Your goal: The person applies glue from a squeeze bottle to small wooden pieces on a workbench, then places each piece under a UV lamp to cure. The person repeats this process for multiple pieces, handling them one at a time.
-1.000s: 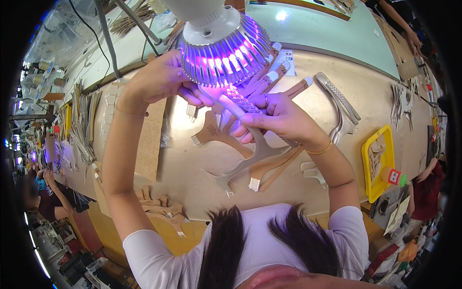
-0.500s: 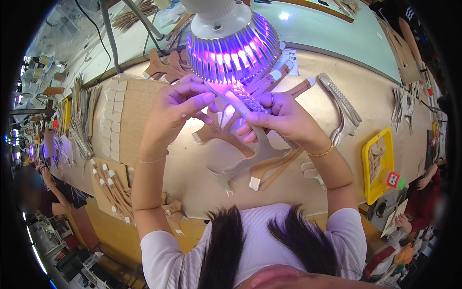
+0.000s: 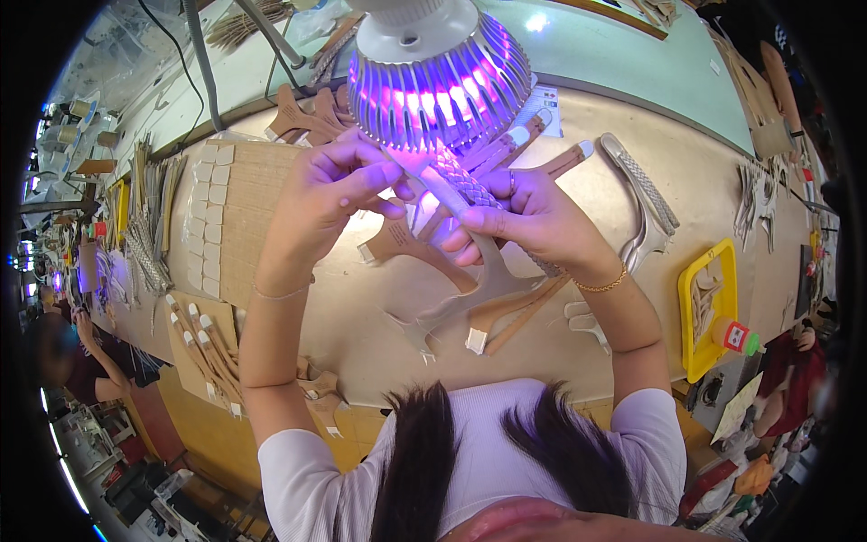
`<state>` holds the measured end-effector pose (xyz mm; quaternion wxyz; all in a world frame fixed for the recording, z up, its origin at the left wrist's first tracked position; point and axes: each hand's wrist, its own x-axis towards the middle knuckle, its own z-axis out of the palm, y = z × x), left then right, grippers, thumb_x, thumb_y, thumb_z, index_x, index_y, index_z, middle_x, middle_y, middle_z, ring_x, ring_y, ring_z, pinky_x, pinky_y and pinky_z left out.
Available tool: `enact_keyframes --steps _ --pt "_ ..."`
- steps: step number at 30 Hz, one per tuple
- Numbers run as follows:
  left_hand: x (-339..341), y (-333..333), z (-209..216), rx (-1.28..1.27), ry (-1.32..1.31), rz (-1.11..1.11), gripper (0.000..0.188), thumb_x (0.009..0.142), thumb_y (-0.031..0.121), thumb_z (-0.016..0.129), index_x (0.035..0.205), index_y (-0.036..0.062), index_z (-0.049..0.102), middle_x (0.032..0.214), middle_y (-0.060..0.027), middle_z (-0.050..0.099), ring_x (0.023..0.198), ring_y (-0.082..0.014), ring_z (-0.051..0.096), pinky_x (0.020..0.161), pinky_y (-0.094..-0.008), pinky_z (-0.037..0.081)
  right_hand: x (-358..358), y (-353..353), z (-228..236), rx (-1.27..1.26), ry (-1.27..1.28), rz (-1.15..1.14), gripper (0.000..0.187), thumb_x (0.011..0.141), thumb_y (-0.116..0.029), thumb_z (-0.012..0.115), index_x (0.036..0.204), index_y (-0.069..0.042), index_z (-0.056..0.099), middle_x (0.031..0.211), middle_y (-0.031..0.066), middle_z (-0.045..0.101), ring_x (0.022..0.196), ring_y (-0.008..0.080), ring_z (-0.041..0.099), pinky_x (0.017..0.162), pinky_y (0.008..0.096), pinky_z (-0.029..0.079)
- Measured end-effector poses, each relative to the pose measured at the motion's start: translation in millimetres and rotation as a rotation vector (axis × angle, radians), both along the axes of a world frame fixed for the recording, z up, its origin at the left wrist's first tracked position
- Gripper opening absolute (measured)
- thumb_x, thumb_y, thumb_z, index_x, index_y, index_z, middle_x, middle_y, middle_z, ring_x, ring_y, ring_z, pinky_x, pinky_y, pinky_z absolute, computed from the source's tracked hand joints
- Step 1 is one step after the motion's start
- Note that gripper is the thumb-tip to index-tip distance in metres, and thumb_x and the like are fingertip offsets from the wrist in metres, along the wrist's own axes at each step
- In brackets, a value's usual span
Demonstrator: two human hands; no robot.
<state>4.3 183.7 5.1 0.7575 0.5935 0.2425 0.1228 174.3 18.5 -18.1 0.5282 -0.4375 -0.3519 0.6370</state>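
Observation:
A pale grey leather strap piece (image 3: 492, 275) with a braided strip (image 3: 465, 185) along it is held up beneath the glowing purple lamp (image 3: 438, 90). My right hand (image 3: 539, 217) grips it around the middle, thumb lying on top. At its upper end, my left hand (image 3: 341, 188) has thumb and fingers closed together on the strap's tip, which the fingers partly hide. The forked lower end hangs over the table. Tan leather pieces (image 3: 411, 248) lie below and behind the strap, some with white tips.
A finished-looking braided strap (image 3: 646, 194) lies to the right, near a yellow tray (image 3: 685, 316) with a small bottle (image 3: 736, 337). On the left are cardboard with white patches (image 3: 262, 190) and white-tipped tan straps (image 3: 203, 339). Other people sit at both sides.
My left hand has shifted slightly, its fingers drawing closer together around the strap's tip. My right hand keeps its grip. The person at the far right has moved their hands.

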Motion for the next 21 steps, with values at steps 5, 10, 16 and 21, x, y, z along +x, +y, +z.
enact_keyframes --steps 5,10,16,21 --pt "-1 0 1 -0.01 -0.006 -0.014 0.014 0.086 0.011 0.061 0.083 -0.0031 0.061 0.091 -0.0123 0.063 0.083 -0.0197 0.066 0.069 -0.0276 0.057 1 0 2 -0.016 -0.031 0.005 0.027 0.092 -0.015 0.055 0.11 0.005 0.053 0.091 0.0155 0.067 0.08 0.0195 0.068 0.071 0.0274 0.054" --pt "-2 -2 -2 -0.064 -0.038 0.009 0.015 0.087 0.011 0.061 0.084 -0.0039 0.059 0.097 -0.0157 0.064 0.085 -0.0215 0.066 0.076 -0.0313 0.057 1 0 4 0.002 -0.059 0.002 0.026 0.092 -0.014 0.056 0.109 0.006 0.055 0.09 0.0151 0.067 0.079 0.0191 0.068 0.071 0.0273 0.054" --pt "-2 -9 -1 -0.113 -0.131 0.044 0.016 0.085 0.008 0.062 0.095 -0.0035 0.054 0.104 -0.0169 0.062 0.09 -0.024 0.065 0.079 -0.0347 0.057 -3 0 5 -0.01 -0.024 -0.034 0.026 0.091 -0.014 0.057 0.108 0.004 0.057 0.09 0.0115 0.068 0.077 0.0147 0.067 0.068 0.0235 0.051" --pt "0 -16 1 -0.165 -0.169 0.098 0.021 0.084 0.009 0.063 0.099 -0.0037 0.053 0.105 -0.0163 0.062 0.091 -0.0247 0.065 0.078 -0.0344 0.057 -4 1 2 0.041 -0.015 -0.041 0.027 0.091 -0.012 0.056 0.111 0.006 0.055 0.092 0.0139 0.066 0.083 0.0185 0.066 0.072 0.0281 0.054"
